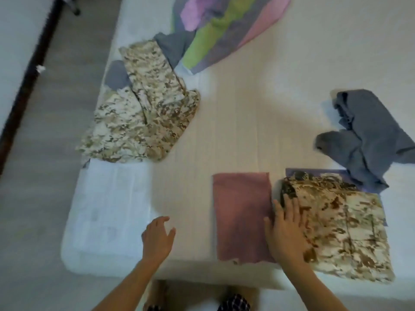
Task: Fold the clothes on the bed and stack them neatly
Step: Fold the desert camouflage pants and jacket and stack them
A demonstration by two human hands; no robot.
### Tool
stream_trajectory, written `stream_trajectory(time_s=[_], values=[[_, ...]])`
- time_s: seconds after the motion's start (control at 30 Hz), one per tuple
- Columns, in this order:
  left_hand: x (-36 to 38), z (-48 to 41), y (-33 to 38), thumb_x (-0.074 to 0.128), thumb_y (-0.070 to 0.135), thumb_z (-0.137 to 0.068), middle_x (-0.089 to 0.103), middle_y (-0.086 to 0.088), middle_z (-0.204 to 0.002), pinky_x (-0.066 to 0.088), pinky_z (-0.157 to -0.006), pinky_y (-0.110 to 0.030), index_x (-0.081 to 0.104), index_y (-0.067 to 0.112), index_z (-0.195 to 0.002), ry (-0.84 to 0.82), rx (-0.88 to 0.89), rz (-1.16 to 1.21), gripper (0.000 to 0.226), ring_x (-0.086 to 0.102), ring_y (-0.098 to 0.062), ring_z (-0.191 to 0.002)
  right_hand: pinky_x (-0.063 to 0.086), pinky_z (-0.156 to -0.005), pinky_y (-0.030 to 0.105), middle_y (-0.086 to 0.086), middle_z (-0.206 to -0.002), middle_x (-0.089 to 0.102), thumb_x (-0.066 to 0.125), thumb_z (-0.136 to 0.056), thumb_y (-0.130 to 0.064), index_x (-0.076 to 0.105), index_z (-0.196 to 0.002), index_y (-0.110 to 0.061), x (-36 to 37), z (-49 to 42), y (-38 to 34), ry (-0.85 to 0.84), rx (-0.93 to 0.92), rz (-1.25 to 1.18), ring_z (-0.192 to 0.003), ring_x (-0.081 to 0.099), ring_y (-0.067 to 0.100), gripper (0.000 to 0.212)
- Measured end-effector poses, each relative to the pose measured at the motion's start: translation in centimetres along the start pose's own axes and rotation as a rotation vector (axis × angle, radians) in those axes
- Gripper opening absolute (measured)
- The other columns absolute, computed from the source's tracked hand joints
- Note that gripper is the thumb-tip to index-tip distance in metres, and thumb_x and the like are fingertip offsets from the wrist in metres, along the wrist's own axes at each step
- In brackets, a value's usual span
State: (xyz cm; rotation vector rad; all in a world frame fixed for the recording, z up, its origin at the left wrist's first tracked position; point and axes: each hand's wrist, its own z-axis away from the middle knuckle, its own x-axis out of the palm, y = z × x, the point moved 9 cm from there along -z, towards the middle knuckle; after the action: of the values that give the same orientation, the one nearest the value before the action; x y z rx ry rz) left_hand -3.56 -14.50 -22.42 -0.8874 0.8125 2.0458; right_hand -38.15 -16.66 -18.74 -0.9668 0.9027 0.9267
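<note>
A folded camouflage garment (343, 230) lies at the bed's near right, on top of a purple cloth whose edge shows behind it. My right hand (286, 230) presses flat on its left edge, fingers straight. Beside it, to the left, lies a folded mauve cloth (240, 212). My left hand (158, 237) hovers over the bare mattress (235, 122) with relaxed fingers, holding nothing. An unfolded camouflage garment (146, 113) lies crumpled at the left. A crumpled grey garment (368, 140) sits at the right.
A striped cloth in green, pink and grey (222, 30) is spread at the far side. A grey piece (116, 75) pokes out under the crumpled camouflage. A white printed patch (112, 205) marks the near left corner. Floor (45, 198) runs along the left.
</note>
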Motion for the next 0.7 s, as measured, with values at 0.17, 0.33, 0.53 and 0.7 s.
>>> stream_trajectory(time_s=[0.17, 0.33, 0.53, 0.7], values=[[-7.4, -5.7, -9.3, 0.059, 0.02, -0.091, 0.056, -0.006, -0.131, 0.031, -0.105, -0.042, 0.058, 0.016, -0.12, 0.101, -0.003, 0.037, 0.029, 0.049, -0.026, -0.123, 0.0, -0.118, 0.043, 0.004, -0.159, -0.013, 0.042, -0.097, -0.033, 0.01, -0.15, -0.023, 8.6, 0.9, -18.5, -0.301, -0.234, -0.075, -0.147, -0.008, 0.025, 0.062], [-12.2, -15.6, -10.0, 0.061, 0.018, -0.088, 0.052, -0.007, -0.133, 0.031, -0.103, -0.04, 0.054, 0.015, -0.124, 0.165, 0.233, -0.021, 0.036, 0.045, -0.026, -0.124, 0.01, -0.111, 0.065, 0.005, -0.155, -0.027, 0.062, -0.087, -0.037, -0.006, -0.15, -0.029, 17.1, -4.4, -27.0, -0.504, -0.113, 0.022, -0.143, -0.019, 0.037, 0.093], [-14.8, -25.4, -6.7, 0.065, 0.04, -0.084, 0.031, -0.006, -0.15, 0.018, -0.113, -0.042, 0.028, 0.016, -0.145, 0.195, 0.419, -0.045, 0.075, 0.026, -0.025, -0.138, 0.02, -0.106, 0.069, 0.01, -0.151, -0.034, 0.071, -0.079, -0.041, -0.013, -0.148, -0.033, 22.2, -5.9, -27.6, -0.586, 0.004, 0.213, -0.14, -0.022, 0.042, 0.108], [-13.3, -28.7, -4.1, 0.062, 0.035, -0.087, 0.051, -0.011, -0.132, 0.023, -0.11, -0.038, 0.04, 0.011, -0.137, 0.048, 0.429, 0.033, 0.06, 0.041, -0.029, -0.128, 0.024, -0.105, 0.068, 0.011, -0.153, -0.029, 0.072, -0.078, -0.04, -0.008, -0.148, -0.032, 22.4, -6.5, -27.9, -0.61, 0.014, 0.248, -0.141, -0.018, 0.044, 0.107]])
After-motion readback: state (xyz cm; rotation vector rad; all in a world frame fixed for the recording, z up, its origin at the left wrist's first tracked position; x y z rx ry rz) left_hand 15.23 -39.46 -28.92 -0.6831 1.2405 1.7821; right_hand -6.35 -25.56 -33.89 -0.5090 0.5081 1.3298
